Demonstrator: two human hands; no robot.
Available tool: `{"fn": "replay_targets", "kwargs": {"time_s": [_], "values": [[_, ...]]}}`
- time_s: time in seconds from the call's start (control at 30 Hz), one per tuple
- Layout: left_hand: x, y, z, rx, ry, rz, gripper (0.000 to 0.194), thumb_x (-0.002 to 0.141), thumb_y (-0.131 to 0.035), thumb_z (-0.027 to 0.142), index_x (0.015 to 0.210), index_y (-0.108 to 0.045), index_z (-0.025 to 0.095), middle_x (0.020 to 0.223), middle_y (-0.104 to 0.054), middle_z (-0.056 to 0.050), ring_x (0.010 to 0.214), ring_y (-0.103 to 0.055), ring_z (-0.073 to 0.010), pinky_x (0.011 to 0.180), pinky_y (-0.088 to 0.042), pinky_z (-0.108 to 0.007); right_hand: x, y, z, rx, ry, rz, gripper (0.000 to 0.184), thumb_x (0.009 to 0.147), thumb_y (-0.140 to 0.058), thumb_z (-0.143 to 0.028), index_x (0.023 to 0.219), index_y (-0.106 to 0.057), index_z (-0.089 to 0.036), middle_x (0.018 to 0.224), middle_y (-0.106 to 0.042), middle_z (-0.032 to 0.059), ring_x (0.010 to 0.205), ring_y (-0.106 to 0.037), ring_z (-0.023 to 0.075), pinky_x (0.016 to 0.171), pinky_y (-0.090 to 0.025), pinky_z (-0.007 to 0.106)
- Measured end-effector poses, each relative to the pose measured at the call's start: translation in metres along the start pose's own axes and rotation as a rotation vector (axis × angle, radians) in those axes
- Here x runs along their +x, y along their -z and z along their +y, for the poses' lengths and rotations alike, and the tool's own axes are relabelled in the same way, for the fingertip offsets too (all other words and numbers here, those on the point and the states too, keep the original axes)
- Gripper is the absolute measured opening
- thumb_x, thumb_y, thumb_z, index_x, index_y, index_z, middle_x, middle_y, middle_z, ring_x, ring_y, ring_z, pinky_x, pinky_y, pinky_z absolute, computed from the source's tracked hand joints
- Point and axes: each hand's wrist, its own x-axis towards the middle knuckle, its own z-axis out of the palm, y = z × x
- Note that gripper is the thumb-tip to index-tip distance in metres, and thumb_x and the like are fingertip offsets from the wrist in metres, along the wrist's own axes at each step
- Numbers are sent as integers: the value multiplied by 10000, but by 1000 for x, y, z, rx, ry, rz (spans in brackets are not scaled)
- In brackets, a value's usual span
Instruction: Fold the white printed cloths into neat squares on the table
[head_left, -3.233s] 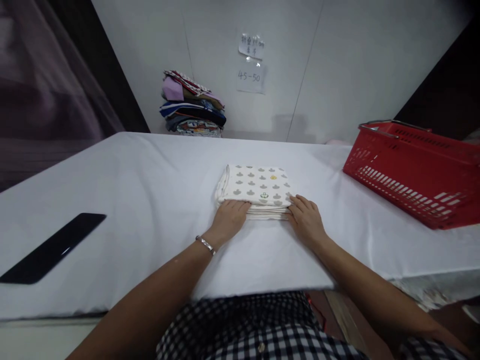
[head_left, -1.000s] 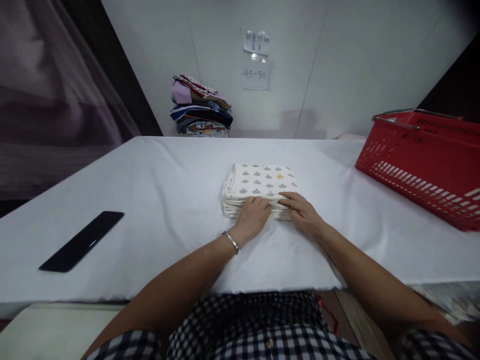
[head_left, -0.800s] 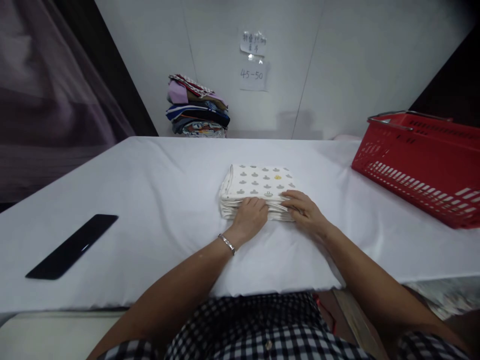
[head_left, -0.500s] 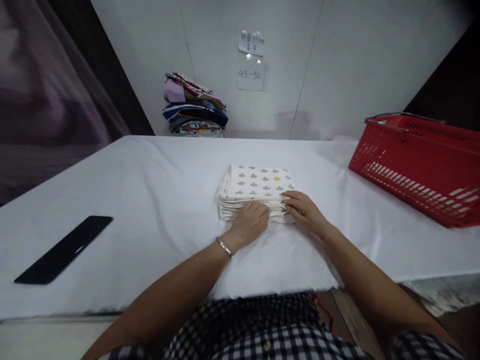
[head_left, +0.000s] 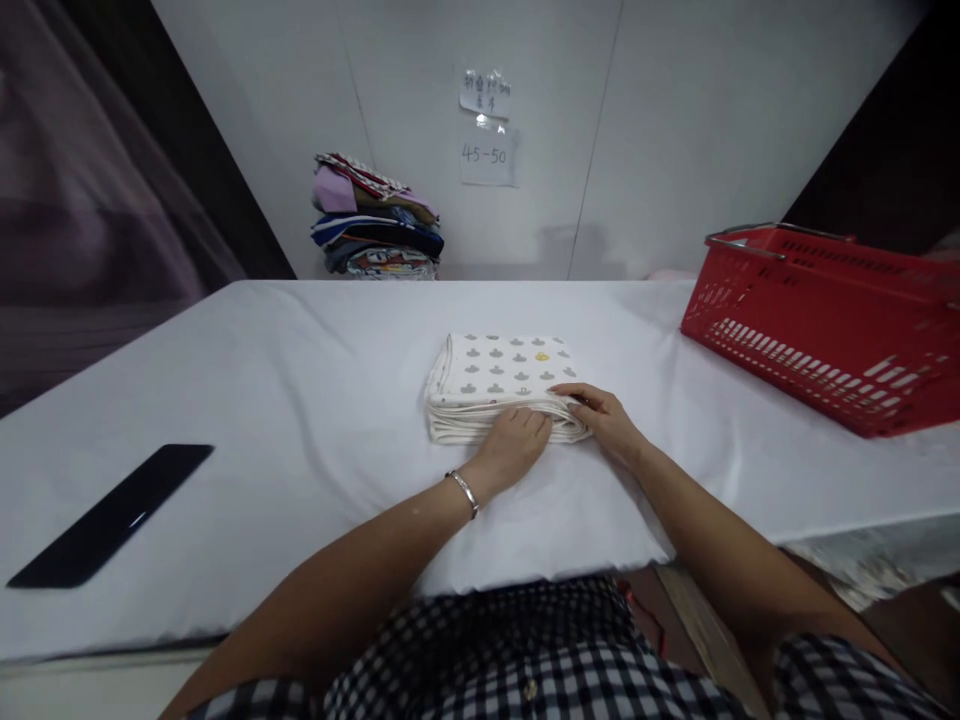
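A folded white cloth with grey printed shapes and one yellow one lies in the middle of the white table. My left hand, a bracelet on its wrist, rests against the cloth's near edge with fingers curled at the stacked layers. Just to its right, my right hand has its fingers over the cloth's near right corner, pinching the folded layers.
A red plastic basket stands at the right of the table. A flat black object lies near the front left edge. A stack of folded clothes sits against the back wall, under two paper notes.
Both hands slid from the top near edge of the cloth down to the side of its folded layers and moved closer together. The view shifted slightly.
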Motion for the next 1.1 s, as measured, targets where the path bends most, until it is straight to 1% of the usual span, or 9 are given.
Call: {"fn": "replay_targets", "kwargs": {"time_s": [0.2,0.4,0.63,0.7,0.8,0.87,0.9,0.97,1.1], "values": [[16,-8,11,-24,25,-11,178,892,-383,88,933,-551,128,890,-589,-82,813,-526,-213,692,-365,-355,1,-4,3,78,-57,36,308,757,-630,-354,1033,-643,-217,1062,-667,57,982,-597,213,903,-452,390],[13,-8,10,-84,29,33,170,893,-398,105,852,-557,145,831,-590,-57,804,-519,-206,716,-369,-348,1,-4,7,75,-93,59,318,763,-625,-373,1032,-655,-206,1018,-671,49,939,-596,199,889,-447,374],[16,-9,16,-73,45,-6,181,909,-396,129,994,-556,143,960,-597,-68,909,-518,-212,760,-370,-350,0,-4,-2,133,-106,31,304,757,-620,-356,1016,-677,-208,1041,-679,47,978,-595,211,908,-432,376],[21,-9,18,-86,68,-18,195,914,-391,134,1015,-557,146,971,-597,-74,908,-518,-209,747,-371,-351,2,-3,-2,101,-96,93,293,766,-599,-367,995,-686,-206,1051,-677,48,999,-588,216,914,-428,376],[27,-10,22,-137,121,-29,166,913,-418,170,940,-580,156,927,-599,-73,895,-519,-211,732,-369,-355,6,-1,5,34,-111,317,324,761,-580,-402,987,-680,-194,1042,-674,54,985,-589,219,887,-441,371],[29,-10,23,-164,156,-27,147,906,-440,182,902,-587,163,903,-598,-66,892,-517,-211,736,-364,-357,10,2,16,-10,-169,431,377,738,-590,-424,1013,-659,-176,983,-680,61,909,-608,213,830,-468,365],[30,-11,24,-174,169,-24,142,903,-446,178,902,-587,167,900,-598,-61,889,-517,-208,739,-360,-356,11,3,21,-28,-205,450,407,721,-603,-429,1030,-645,-168,951,-682,61,865,-615,207,800,-479,358],[30,-11,24,-196,183,-15,139,901,-447,169,924,-584,179,899,-601,-49,879,-516,-202,738,-350,-351,14,7,31,-52,-255,425,454,693,-628,-423,1064,-618,-161,950,-675,62,818,-621,191,763,-491,340],[29,-10,22,-234,176,-5,157,904,-439,165,961,-580,207,877,-604,-30,855,-518,-195,723,-334,-347,26,16,40,-75,-310,365,551,687,-649,-399,1177,-542,-172,1119,-620,88,878,-611,173,758,-492,299]]}}
